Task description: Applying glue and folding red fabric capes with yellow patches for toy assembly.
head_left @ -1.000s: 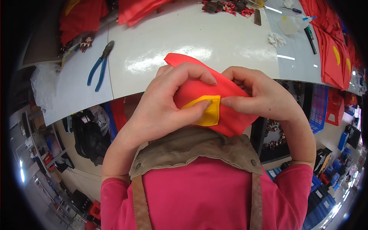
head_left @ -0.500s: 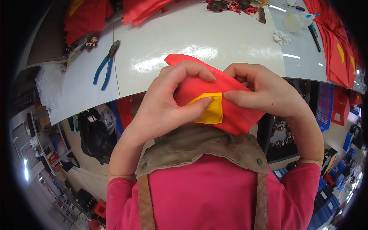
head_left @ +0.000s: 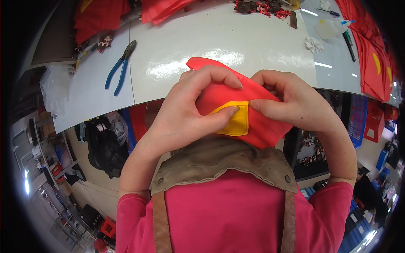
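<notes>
A red fabric piece (head_left: 253,97) with a yellow square patch (head_left: 234,124) is held up over the near edge of the white table (head_left: 202,46). My left hand (head_left: 185,114) grips its left side, thumb pressed on the yellow patch and fingers curled over the top. My right hand (head_left: 295,103) pinches the right side, thumb at the patch's upper right corner. Below the hands I see a brown leather apron bib (head_left: 219,164) over a pink shirt.
Blue-handled pliers (head_left: 120,67) lie on the table at the left. Red fabric piles (head_left: 371,55) lie at the right and far edges. A clear plastic bottle (head_left: 331,28), pens and small dark parts sit at the back right. A black bag (head_left: 103,145) lies on the floor.
Both hands shifted slightly on the red fabric; the left thumb now presses further onto the yellow patch. The view moved a little, otherwise the grip is the same.
</notes>
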Available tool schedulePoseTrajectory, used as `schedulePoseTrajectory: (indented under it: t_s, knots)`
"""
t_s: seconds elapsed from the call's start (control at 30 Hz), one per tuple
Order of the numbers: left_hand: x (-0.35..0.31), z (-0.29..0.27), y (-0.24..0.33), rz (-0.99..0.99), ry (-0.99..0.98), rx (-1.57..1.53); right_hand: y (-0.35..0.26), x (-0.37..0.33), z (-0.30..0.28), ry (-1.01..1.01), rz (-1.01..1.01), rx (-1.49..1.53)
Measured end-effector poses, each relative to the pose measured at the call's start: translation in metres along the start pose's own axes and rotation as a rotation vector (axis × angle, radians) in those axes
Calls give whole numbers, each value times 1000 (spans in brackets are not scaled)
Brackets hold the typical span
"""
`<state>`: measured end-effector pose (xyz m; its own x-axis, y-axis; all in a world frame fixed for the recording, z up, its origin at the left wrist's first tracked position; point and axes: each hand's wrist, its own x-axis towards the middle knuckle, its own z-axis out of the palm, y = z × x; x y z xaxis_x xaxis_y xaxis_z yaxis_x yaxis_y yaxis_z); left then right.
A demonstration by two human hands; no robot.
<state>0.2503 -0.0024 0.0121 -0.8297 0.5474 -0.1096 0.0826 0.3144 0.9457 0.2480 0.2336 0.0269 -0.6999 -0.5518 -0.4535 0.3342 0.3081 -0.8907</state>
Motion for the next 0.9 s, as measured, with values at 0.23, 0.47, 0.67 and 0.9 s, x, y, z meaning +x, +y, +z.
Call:
schedulePoseTrajectory:
  t_s: [0.23, 0.47, 0.67, 0.9]
  knots:
    - [-1, 1, 1, 14, 2, 8, -3, -1, 2, 2, 47, 42]
    - [-1, 0, 0, 23, -8, 16, -4, 1, 4, 15, 13, -36]
    - [0, -8, 7, 122, -19, 83, -14, -1, 2, 30, 27, 29]
    - [0, -19, 23, 368, 107, 488, -22, -10, -4, 105, -28, 145]
